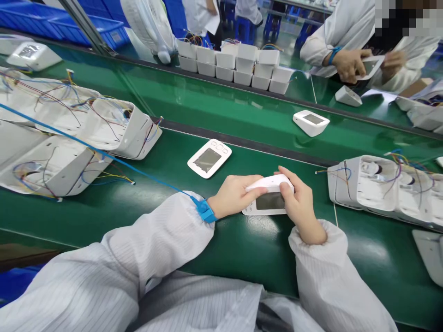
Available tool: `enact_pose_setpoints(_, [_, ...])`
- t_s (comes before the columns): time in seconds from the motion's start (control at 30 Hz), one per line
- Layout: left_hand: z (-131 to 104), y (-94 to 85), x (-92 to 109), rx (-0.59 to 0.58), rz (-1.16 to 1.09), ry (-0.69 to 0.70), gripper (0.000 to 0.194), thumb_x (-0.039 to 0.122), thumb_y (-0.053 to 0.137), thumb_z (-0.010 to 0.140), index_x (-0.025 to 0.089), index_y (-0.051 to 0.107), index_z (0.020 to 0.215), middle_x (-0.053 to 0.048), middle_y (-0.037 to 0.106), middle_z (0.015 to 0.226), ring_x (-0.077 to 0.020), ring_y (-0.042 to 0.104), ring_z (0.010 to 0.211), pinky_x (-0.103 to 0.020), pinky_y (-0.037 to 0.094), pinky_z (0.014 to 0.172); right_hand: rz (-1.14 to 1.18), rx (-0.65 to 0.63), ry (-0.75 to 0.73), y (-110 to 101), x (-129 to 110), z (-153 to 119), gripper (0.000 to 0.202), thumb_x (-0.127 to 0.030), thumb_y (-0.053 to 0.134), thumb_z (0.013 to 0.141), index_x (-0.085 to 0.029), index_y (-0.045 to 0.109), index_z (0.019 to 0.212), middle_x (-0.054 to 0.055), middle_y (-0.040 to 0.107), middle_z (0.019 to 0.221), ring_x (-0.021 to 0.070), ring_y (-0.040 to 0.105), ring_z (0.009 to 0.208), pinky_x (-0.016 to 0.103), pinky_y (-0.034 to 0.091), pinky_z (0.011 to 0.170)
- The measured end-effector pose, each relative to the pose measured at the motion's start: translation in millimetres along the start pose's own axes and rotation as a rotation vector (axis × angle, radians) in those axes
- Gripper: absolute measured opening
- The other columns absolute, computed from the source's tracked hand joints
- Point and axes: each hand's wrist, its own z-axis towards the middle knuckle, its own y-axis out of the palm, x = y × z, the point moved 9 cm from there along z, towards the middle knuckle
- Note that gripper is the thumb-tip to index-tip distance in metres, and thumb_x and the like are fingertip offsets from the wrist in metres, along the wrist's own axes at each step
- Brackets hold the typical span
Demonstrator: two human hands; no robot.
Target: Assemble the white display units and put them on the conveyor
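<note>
Striped sleeves (90, 272), both hands (300, 198) around white device (269, 200), markings (248, 208) illegible.

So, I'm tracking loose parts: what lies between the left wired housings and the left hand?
Head view: a white screen-and-button panel on the worktop, plus the blue wrist cord running across.

Blue wrist strap (205, 212), white sleeves (121, 258) with fine grey stripes below it, green bench (245, 253) under it, white casing (272, 183) and dark grey screen (270, 201) right of it, white housings (134, 127) with multicoloured wires (122, 177) left of it
</note>
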Motion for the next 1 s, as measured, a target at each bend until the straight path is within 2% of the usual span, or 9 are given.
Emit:
enact_pose_setpoints(0.27, [-2.3,1.5,10.2,-0.013,0.105,0.090,0.032,0.040,0.049,0.097,0.019,0.066,0.114,-0.001,0.074,0.092,-0.0138,0.066,0.076,-0.024,0.045,0.069,-0.151,0.120,-0.085,-7.7,-17.0,-2.8,0.042,-0.053,0.051,0.092,-0.018,0.069,0.108,0.009,0.074,0.106,0.0251,0.068,0.097,0.040,0.053,0.087])
enact_pose_setpoints(0.4, [-5.9,5.6,12.5,-0.018,0.112,0.110,0.031,0.040,0.048,0.097,0.019,0.066,0.112,0.000,0.073,0.087,-0.0132,0.065,0.072,-0.024,0.044,0.066,-0.197,0.108,-0.059,-9.7,-15.8,0.2,0.041,-0.056,0.055,0.088,-0.019,0.071,0.094,0.006,0.075,0.087,0.0230,0.069,0.078,0.036,0.055,0.074])
enact_pose_setpoints(0.5, [-8.3,7.5,12.8,-0.006,0.095,0.111,0.030,0.037,0.048,0.097,0.019,0.066,0.112,0.000,0.073,0.088,-0.0134,0.065,0.073,-0.024,0.045,0.067,-0.204,0.086,-0.030,-9.4,-12.8,2.6,0.041,-0.058,0.056,0.086,-0.019,0.071,0.088,0.005,0.074,0.080,0.0224,0.069,0.072,0.036,0.054,0.072])
enact_pose_setpoints(0.6, [-7.5,8.6,9.4,-0.010,0.071,0.088,0.031,0.038,0.049,0.096,0.019,0.066,0.114,-0.002,0.074,0.093,-0.0154,0.067,0.078,-0.026,0.047,0.071,-0.153,0.076,-0.019,-7.4,-8.2,3.2,0.040,-0.056,0.057,0.086,-0.019,0.072,0.090,0.006,0.075,0.084,0.0227,0.070,0.077,0.036,0.055,0.075])
enact_pose_setpoints(0.67, [-5.2,7.4,3.3,-0.002,0.016,0.044,0.032,0.039,0.050,0.096,0.019,0.067,0.114,-0.003,0.075,0.098,-0.0170,0.068,0.084,-0.027,0.048,0.074,-0.097,0.085,-0.024,-6.4,-5.2,2.9,0.044,-0.056,0.052,0.089,-0.018,0.071,0.103,0.008,0.075,0.095,0.0238,0.070,0.087,0.036,0.055,0.080])
enact_pose_setpoints(0.77, [-2.8,0.8,-13.6,0.087,-0.145,-0.091,0.035,0.042,0.051,0.095,0.018,0.069,0.113,-0.005,0.075,0.105,-0.0190,0.069,0.091,-0.027,0.050,0.078,-0.103,0.074,0.004,-3.4,0.9,3.3,0.057,-0.059,0.045,0.092,-0.016,0.064,0.124,0.013,0.072,0.114,0.0273,0.069,0.101,0.040,0.055,0.084])
enact_pose_setpoints(0.87, [-3.8,-0.7,-26.3,0.144,-0.234,-0.191,0.039,0.045,0.050,0.095,0.016,0.070,0.111,-0.006,0.075,0.103,-0.0196,0.069,0.088,-0.027,0.051,0.074,-0.215,-0.006,0.078,2.5,9.1,5.4,0.057,-0.063,0.049,0.088,-0.016,0.069,0.115,0.013,0.075,0.103,0.0295,0.071,0.091,0.041,0.055,0.079])
enact_pose_setpoints(0.93, [-3.7,0.9,-26.7,0.132,-0.236,-0.183,0.038,0.045,0.050,0.095,0.017,0.070,0.113,-0.006,0.075,0.103,-0.0195,0.069,0.087,-0.028,0.051,0.074,-0.245,-0.021,0.086,2.3,10.4,7.1,0.056,-0.064,0.052,0.086,-0.017,0.070,0.110,0.012,0.076,0.097,0.0295,0.071,0.086,0.042,0.056,0.078])
enact_pose_setpoints(1.0, [-2.7,1.4,-25.2,0.120,-0.235,-0.153,0.037,0.043,0.050,0.096,0.018,0.069,0.115,-0.006,0.074,0.107,-0.0199,0.069,0.091,-0.028,0.051,0.077,-0.231,0.001,0.070,-0.4,9.5,8.4,0.058,-0.065,0.054,0.084,-0.018,0.069,0.112,0.012,0.075,0.101,0.0299,0.071,0.089,0.042,0.056,0.080])
